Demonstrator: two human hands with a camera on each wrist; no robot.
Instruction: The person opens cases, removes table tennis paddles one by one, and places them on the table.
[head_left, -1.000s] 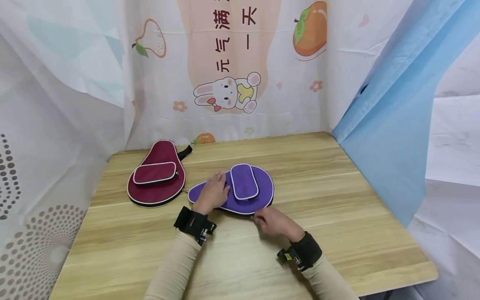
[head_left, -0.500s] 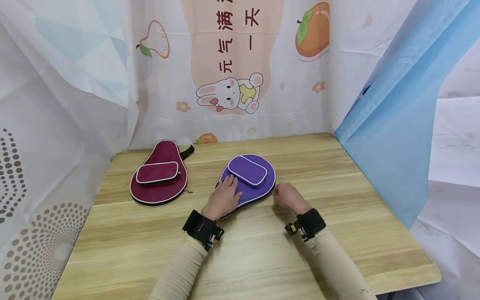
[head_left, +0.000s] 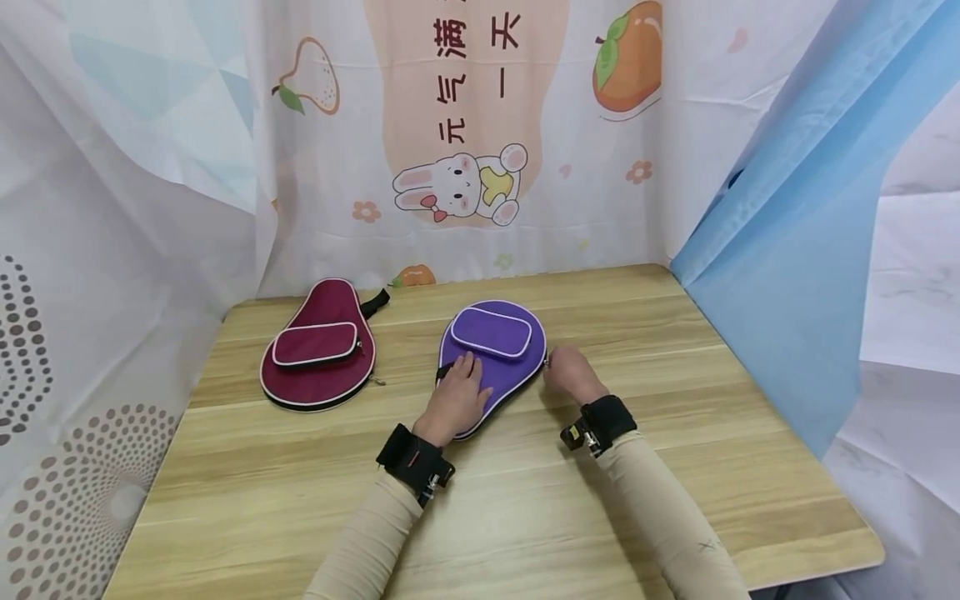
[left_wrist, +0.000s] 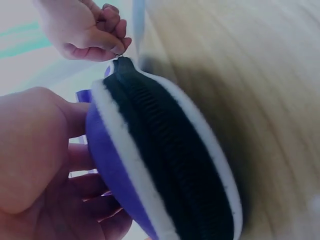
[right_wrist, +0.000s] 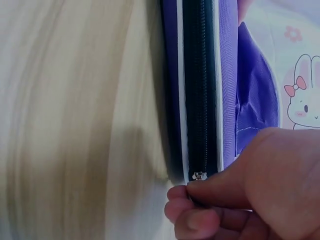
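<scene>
Purple case: the purple case [head_left: 512,377] lies flat on the table [head_left: 517,525], right of the red case and well apart from it; its broad end points away from the person, its narrow end towards them.
Turn of the case: a second ago the narrow end pointed left and the broad end right; it has swung round since, and turned slightly further over the last half second.
Pocket: the pocket [head_left: 491,332] on top now lies crosswise, where a second ago it stood lengthwise to the person.
Left hand: the left hand [head_left: 455,398] rests on the narrower part of the purple case, fingers stretched out close together, thumb spread away from them; it grips nothing.
Right hand: the right hand [head_left: 572,375] has travelled from the near edge up to the right-hand side of the case; thumb and forefinger are clamped on the zip pull, the other fingers curled in.
Zip: the zip pull [right_wrist: 199,176] sits at the fingertips, and the zip [right_wrist: 203,100] runs along the black side band in one line.
Red case: the red case [head_left: 311,385] lies where it was, its black strap [head_left: 375,303] sticking out to the right.
</scene>
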